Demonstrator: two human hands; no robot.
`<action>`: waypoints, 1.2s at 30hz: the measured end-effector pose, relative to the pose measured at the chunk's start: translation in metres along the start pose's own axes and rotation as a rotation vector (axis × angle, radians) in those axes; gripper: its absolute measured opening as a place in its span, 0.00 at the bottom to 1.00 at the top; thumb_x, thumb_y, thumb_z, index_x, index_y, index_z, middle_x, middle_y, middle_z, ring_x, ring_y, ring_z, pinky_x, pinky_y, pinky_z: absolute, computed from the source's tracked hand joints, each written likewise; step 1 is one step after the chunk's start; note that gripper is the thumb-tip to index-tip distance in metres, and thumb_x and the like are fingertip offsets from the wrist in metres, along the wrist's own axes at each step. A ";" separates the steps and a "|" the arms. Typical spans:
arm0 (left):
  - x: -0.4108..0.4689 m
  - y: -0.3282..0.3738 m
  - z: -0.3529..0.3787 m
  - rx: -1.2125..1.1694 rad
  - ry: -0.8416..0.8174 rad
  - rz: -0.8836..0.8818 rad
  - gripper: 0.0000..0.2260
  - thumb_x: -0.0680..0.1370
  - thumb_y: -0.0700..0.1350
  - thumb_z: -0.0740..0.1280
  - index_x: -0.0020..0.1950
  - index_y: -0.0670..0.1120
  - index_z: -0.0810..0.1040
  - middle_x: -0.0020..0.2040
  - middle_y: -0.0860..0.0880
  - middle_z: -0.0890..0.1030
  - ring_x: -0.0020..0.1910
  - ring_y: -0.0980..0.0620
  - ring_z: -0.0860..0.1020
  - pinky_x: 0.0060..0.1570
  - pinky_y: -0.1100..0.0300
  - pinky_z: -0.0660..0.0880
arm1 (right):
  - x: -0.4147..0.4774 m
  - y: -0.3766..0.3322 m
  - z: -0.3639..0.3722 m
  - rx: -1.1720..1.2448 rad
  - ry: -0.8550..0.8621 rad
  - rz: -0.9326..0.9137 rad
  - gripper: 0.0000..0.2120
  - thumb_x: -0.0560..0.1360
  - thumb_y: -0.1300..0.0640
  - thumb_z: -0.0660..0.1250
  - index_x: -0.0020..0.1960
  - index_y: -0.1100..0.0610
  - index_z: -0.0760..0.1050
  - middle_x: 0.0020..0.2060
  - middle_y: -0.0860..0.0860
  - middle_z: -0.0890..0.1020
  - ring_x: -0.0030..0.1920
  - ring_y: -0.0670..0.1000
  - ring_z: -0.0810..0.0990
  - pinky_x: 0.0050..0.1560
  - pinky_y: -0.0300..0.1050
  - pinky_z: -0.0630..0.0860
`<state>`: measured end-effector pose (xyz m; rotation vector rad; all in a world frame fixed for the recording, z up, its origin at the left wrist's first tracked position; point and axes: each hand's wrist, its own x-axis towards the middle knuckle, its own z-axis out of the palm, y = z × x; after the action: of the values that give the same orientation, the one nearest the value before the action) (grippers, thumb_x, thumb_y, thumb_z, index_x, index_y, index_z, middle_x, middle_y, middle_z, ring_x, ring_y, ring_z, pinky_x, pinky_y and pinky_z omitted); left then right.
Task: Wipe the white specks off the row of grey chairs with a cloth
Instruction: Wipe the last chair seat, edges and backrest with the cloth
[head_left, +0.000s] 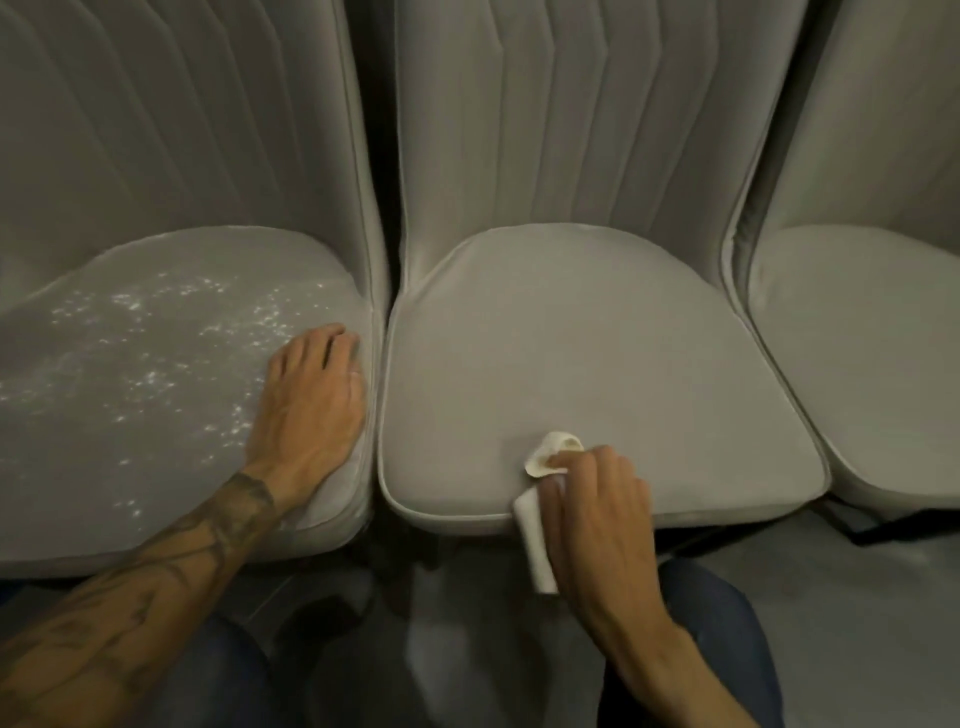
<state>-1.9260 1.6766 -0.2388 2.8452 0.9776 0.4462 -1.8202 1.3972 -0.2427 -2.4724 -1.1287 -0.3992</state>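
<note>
The wiping looks to be at the front edge of the middle chair (571, 338), whose grey seat shows no specks that I can make out, so the sensible next stroke is to carry the cloth (536, 540) across to the left chair (171, 280) and sweep from the seat's back toward its front lip. Short overlapping passes would push the grit off the edge and not into the seam between the chairs. The right hand (597, 499) pinches the cloth, thumb and fingers curled round a bunched fold, with a loose white tail hanging past the seat's front. The left hand (311, 405) lies palm down on the right edge of the left chair's seat, fingers loosely bent, holding nothing. It should lift clear before the cloth arrives. The white specks (156, 364) are scattered thickly over that seat, fine and bright against the soft, velvety grey. The right chair (872, 338) appears clean.
</note>
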 end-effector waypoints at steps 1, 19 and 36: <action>0.000 0.000 0.000 -0.004 0.000 -0.002 0.19 0.84 0.46 0.52 0.71 0.40 0.73 0.70 0.38 0.74 0.69 0.38 0.72 0.71 0.40 0.67 | 0.004 -0.008 0.003 -0.012 0.022 0.068 0.04 0.77 0.55 0.61 0.45 0.55 0.72 0.40 0.54 0.73 0.39 0.58 0.72 0.40 0.54 0.64; 0.000 0.002 0.004 0.015 0.046 0.023 0.13 0.85 0.43 0.60 0.67 0.40 0.73 0.67 0.36 0.75 0.65 0.35 0.72 0.67 0.37 0.69 | 0.019 0.054 -0.014 -0.131 0.145 0.372 0.08 0.79 0.59 0.66 0.45 0.63 0.73 0.41 0.62 0.75 0.41 0.63 0.74 0.40 0.57 0.68; -0.003 0.033 -0.009 -0.001 0.050 0.085 0.16 0.83 0.52 0.56 0.61 0.44 0.75 0.60 0.41 0.77 0.58 0.39 0.75 0.59 0.44 0.71 | 0.016 -0.029 0.010 -0.036 0.040 0.096 0.05 0.79 0.55 0.65 0.47 0.56 0.74 0.42 0.56 0.74 0.41 0.59 0.72 0.41 0.53 0.66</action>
<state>-1.9122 1.6486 -0.2246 2.8966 0.8658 0.5284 -1.8312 1.4294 -0.2378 -2.5263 -0.9902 -0.4426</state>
